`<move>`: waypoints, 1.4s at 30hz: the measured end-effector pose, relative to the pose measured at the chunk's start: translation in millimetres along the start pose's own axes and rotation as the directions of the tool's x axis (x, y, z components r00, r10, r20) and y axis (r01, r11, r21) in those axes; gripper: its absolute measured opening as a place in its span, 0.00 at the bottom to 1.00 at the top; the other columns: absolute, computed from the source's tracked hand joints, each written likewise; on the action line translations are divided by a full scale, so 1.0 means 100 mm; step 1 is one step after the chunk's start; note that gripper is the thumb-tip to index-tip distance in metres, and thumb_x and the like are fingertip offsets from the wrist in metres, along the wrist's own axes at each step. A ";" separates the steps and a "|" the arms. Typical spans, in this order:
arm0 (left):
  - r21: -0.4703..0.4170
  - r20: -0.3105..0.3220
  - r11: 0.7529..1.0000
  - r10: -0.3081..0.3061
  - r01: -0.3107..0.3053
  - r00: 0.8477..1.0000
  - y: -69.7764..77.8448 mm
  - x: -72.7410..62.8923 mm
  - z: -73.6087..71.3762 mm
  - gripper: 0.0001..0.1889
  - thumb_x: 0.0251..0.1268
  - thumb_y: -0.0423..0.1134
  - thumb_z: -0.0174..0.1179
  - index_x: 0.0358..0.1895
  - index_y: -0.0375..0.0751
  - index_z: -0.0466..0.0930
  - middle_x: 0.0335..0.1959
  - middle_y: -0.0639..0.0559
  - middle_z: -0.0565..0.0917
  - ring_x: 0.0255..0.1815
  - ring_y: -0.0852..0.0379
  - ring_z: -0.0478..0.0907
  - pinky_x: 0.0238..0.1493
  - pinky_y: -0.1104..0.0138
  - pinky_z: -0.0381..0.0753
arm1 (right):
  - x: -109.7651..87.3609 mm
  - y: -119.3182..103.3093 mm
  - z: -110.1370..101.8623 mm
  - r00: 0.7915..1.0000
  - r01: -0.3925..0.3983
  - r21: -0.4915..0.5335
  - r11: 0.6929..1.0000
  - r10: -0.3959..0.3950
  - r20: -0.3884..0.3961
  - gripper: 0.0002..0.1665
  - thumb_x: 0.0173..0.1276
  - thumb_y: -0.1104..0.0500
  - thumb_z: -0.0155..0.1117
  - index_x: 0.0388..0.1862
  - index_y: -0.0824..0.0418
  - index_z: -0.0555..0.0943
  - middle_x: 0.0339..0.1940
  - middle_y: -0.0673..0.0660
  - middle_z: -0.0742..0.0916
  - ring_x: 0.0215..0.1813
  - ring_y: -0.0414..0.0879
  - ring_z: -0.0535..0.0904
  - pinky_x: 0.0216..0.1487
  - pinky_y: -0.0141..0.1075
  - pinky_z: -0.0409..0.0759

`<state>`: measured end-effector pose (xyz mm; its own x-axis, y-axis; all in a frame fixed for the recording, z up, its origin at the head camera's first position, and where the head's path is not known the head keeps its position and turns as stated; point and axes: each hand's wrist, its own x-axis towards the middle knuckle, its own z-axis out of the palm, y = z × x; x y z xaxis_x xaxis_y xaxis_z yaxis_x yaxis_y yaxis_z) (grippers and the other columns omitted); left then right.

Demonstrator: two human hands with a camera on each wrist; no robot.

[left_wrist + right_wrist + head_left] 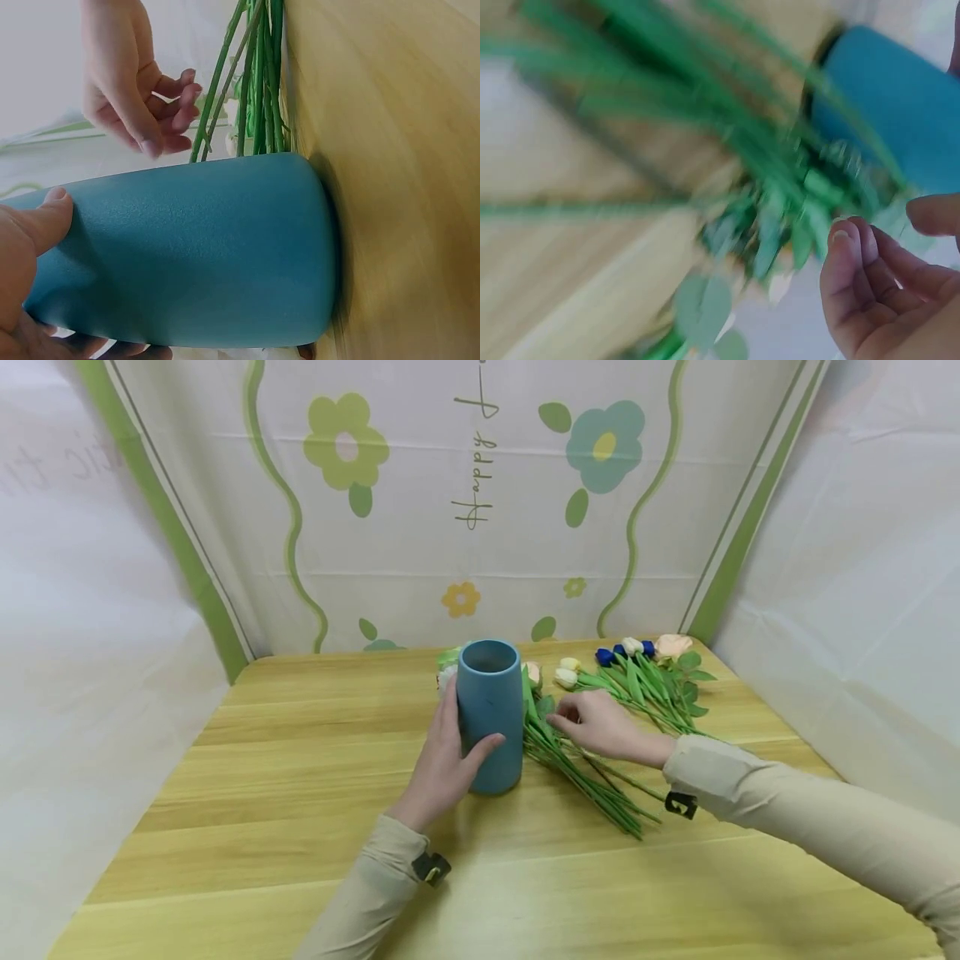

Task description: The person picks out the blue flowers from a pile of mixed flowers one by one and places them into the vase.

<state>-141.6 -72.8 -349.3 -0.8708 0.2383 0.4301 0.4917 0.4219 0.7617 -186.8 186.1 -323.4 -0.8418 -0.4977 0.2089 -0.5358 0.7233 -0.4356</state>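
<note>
A tall blue vase (493,710) stands upright on the wooden table, its round mouth facing up. My left hand (438,772) holds its near left side, thumb across the front and fingers wrapped behind. Right of the vase lies a bunch of artificial flowers (592,789), green stems pointing toward me and blooms partly hidden behind the vase. Over those stems hovers my right hand (600,725), fingers loosely bent. The right wrist view shows a gap between its thumb and fingertips (842,247), with nothing held; leaves and stems are blurred beyond.
Farther right lies a second bunch of artificial flowers (652,681), with blue, white and yellowish tulips and a peach rose (672,647). A green-and-white item (447,660) shows partly behind the vase. A printed floral curtain (412,510) hangs along the table's back edge.
</note>
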 end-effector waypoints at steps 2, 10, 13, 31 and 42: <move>-0.001 -0.001 1.000 0.000 0.000 1.000 0.00 0.00 -0.01 0.51 0.67 0.48 0.64 0.80 0.45 0.34 0.79 0.46 0.46 0.75 0.47 0.50 0.69 0.44 0.57 | 0.00 0.10 -0.09 1.000 -0.016 -0.022 1.000 0.015 -0.007 0.10 0.74 0.57 0.60 0.35 0.59 0.85 0.24 0.47 0.83 0.22 0.40 0.75 0.28 0.39 0.77; 0.006 0.000 1.000 0.001 -0.001 1.000 0.01 0.00 -0.02 0.51 0.67 0.48 0.64 0.80 0.44 0.34 0.79 0.46 0.46 0.76 0.48 0.50 0.69 0.45 0.56 | -0.01 0.66 -0.36 0.996 -0.081 -0.178 0.981 0.086 0.023 0.13 0.69 0.59 0.65 0.43 0.70 0.83 0.30 0.57 0.85 0.27 0.43 0.79 0.40 0.51 0.81; 0.007 0.000 1.000 0.004 -0.004 1.000 0.00 0.00 -0.01 0.51 0.67 0.48 0.64 0.80 0.43 0.34 0.79 0.46 0.46 0.75 0.48 0.50 0.69 0.45 0.57 | -0.05 0.85 -0.43 0.988 -0.121 -0.239 0.964 0.140 0.067 0.20 0.66 0.57 0.68 0.47 0.74 0.80 0.37 0.65 0.85 0.34 0.51 0.80 0.44 0.54 0.79; 0.000 0.003 1.000 0.008 -0.008 1.000 -0.01 0.00 -0.02 0.51 0.68 0.48 0.63 0.80 0.45 0.33 0.79 0.48 0.45 0.76 0.48 0.49 0.69 0.46 0.56 | -0.16 1.40 -0.56 0.930 -0.213 -0.374 0.903 0.305 0.207 0.16 0.60 0.65 0.66 0.21 0.58 0.67 0.17 0.50 0.65 0.20 0.42 0.56 0.21 0.35 0.55; -0.002 0.007 1.000 0.006 -0.006 1.000 0.01 0.00 -0.01 0.51 0.67 0.48 0.64 0.80 0.44 0.33 0.79 0.46 0.46 0.75 0.48 0.50 0.69 0.45 0.56 | -0.21 1.44 -0.44 0.919 -0.230 -0.384 0.894 0.329 0.216 0.21 0.57 0.74 0.54 0.16 0.53 0.61 0.14 0.47 0.56 0.19 0.41 0.46 0.19 0.33 0.46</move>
<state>-141.2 -73.3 -348.5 -0.8677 0.2467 0.4316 0.4971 0.4183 0.7603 -249.2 322.3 -351.8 -0.9360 -0.3228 -0.1403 -0.3107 0.9451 -0.1012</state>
